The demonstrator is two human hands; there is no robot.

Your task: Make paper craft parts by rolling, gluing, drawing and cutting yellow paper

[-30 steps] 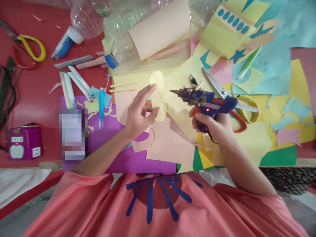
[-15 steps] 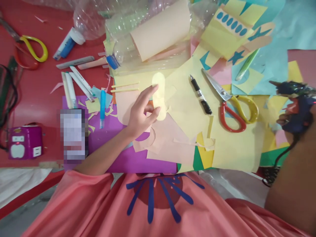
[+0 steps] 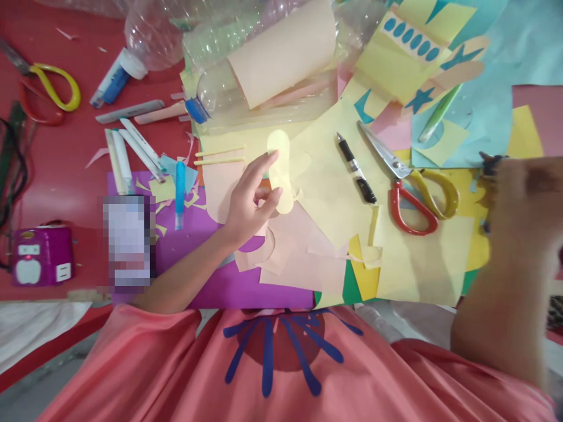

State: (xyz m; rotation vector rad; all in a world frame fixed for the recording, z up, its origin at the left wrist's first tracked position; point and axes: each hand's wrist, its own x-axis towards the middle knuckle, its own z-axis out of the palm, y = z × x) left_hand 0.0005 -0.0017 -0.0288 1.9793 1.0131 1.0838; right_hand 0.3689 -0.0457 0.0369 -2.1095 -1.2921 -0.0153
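My left hand point(image 3: 253, 202) pinches the left edge of a pale yellow paper cutout point(image 3: 280, 171) with rounded ends, near the middle of the work area. Over at the right edge, my right hand point(image 3: 530, 193) is blurred, and its fingers cannot be made out. A dark glue gun point(image 3: 490, 164) shows only in part beside it; whether the hand touches it is unclear. Between the hands lie a black pen point(image 3: 357, 170) and scissors with red and yellow handles point(image 3: 416, 199), both on a pale yellow sheet point(image 3: 325, 193).
Plastic bottles point(image 3: 153, 35) and a rolled peach paper point(image 3: 285, 53) lie at the back. Markers point(image 3: 141, 146), a phone point(image 3: 129, 243), a purple box point(image 3: 43, 255) and other scissors point(image 3: 57, 88) are at the left. Decorated yellow paper point(image 3: 407, 53) lies back right.
My right hand has moved up and left over the glue gun, which is now mostly hidden. My left hand keeps its hold on the cutout; the view has shifted slightly.
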